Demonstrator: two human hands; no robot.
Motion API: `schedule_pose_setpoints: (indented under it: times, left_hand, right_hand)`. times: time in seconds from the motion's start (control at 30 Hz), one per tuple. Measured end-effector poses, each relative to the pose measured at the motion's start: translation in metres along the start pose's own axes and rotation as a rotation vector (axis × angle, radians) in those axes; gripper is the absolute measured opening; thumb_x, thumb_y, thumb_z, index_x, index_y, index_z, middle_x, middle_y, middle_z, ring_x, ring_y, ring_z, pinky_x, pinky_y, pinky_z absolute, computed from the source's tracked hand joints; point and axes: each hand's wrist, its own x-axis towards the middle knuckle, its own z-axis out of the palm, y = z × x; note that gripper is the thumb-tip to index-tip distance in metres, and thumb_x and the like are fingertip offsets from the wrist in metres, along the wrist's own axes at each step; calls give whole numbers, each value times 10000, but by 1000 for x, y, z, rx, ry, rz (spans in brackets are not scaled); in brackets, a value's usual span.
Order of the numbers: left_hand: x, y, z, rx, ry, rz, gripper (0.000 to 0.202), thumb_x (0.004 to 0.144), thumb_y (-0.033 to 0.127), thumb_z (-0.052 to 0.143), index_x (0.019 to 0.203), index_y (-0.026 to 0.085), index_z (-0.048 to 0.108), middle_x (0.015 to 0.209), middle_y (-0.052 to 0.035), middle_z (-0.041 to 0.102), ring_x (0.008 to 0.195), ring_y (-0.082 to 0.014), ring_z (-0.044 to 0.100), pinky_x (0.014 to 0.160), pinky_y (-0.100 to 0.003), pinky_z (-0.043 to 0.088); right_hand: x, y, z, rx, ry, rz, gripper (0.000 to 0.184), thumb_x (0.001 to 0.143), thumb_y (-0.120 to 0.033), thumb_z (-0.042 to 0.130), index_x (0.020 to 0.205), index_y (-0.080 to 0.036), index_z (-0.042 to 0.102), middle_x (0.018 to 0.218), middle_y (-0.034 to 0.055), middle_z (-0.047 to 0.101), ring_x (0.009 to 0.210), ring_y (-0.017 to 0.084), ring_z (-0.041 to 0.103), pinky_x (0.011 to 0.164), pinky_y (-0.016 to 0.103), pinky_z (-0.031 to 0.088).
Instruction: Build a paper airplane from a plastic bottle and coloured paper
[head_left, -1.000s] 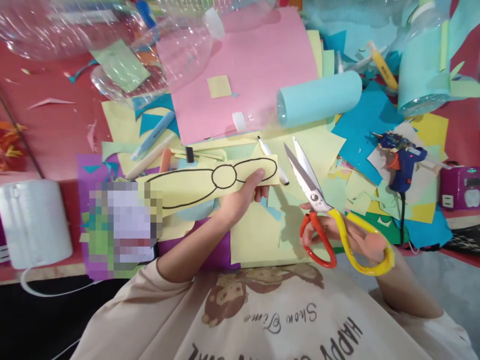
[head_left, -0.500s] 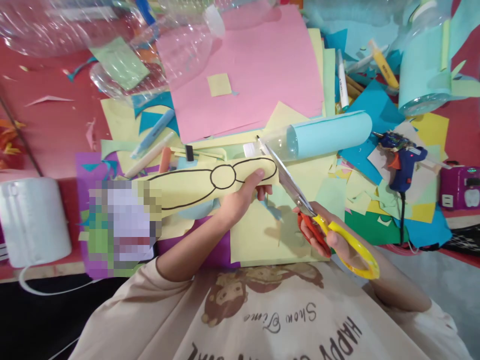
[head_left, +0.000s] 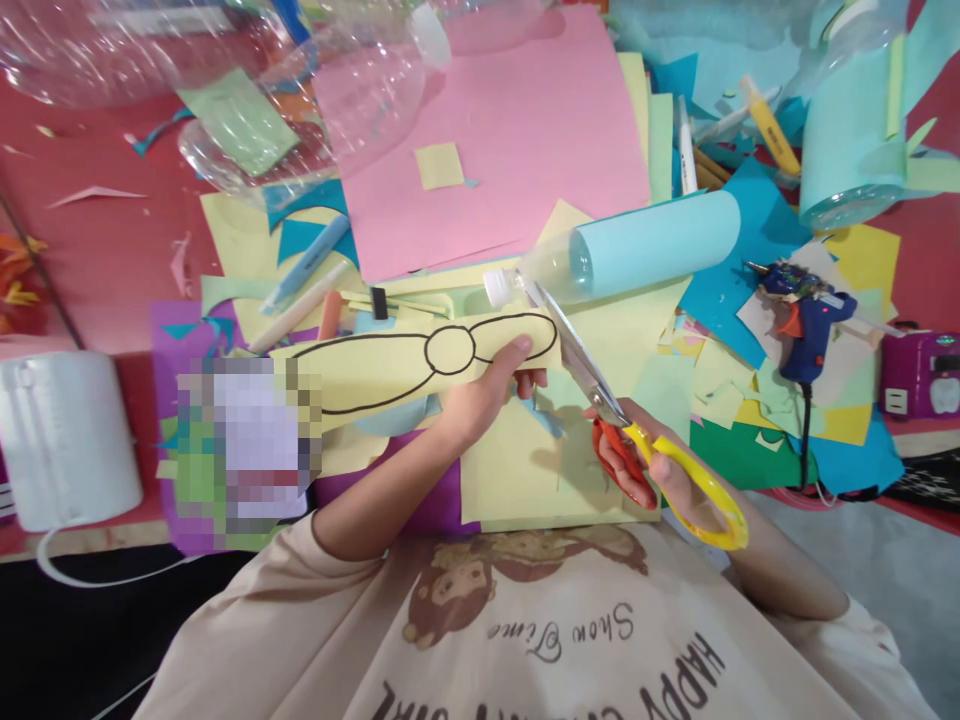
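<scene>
Scissors (head_left: 598,394) have swung left since 1.0 s ago, from wide open and clear of the strip (head_left: 360,378) to blades nearly together at its right end. Bottle (head_left: 660,245) in blue wrap has also shifted toward the person; its white cap (head_left: 498,288) now sits just beyond the strip.

Left hand (head_left: 484,395): pinching the strip near its right end, thumb on top, fingers under. Strip is pale yellow, held roughly level across the middle of the work area, black outline on it: long lobe left, circle in the middle, shorter lobe right. Left end runs into a pixelated patch (head_left: 259,430), so can't read it there.

Right hand (head_left: 666,480): gripping the scissors by the handles, one red, one yellow. Blades point up-left, past the strip's right edge, tips by the bottle neck. Can't tell if the blades touch the paper.

Around: yellow sheet (head_left: 517,490) below both hands, pink sheet (head_left: 495,110) beyond the strip with a small yellow square (head_left: 440,166) on it. Blue marker (head_left: 307,262) lies up-left of the strip. Glue gun (head_left: 814,335) is on paper to the right, purple box (head_left: 922,375) next to it. White pouch (head_left: 67,440) at far left.
</scene>
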Motion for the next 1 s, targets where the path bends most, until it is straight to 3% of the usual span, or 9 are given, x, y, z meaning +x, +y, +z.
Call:
schedule_pose_setpoints:
  times: [0.4, 0.7, 1.0]
  left_hand:
    - [0, -1, -1, -22, -3, 19, 482, 914, 481, 427, 610, 166, 628, 525, -2, 539, 509, -114, 488, 554, -267, 398]
    - [2, 3, 1, -44, 11, 28, 467, 891, 463, 436, 584, 160, 614, 522, -9, 559, 481, -108, 482, 526, -256, 402]
    - [1, 7, 3, -163, 117, -65, 377, 793, 469, 549, 624, 144, 640, 522, -25, 603, 428, -107, 492, 479, -258, 435]
  right_hand:
    - [5, -6, 5, 17, 21, -1, 757, 747, -819, 475, 1208, -220, 455, 568, -91, 392, 374, 56, 282, 336, 217, 271]
    - [3, -4, 0, -1, 39, -25, 760, 731, -822, 505, 1195, -220, 488, 668, -74, 405, 394, 22, 275, 346, 207, 233]
    - [-3, -19, -4, -28, 42, 42, 780, 694, -815, 566, 1167, -198, 495, 669, -58, 397, 461, 46, 254, 391, 225, 185]
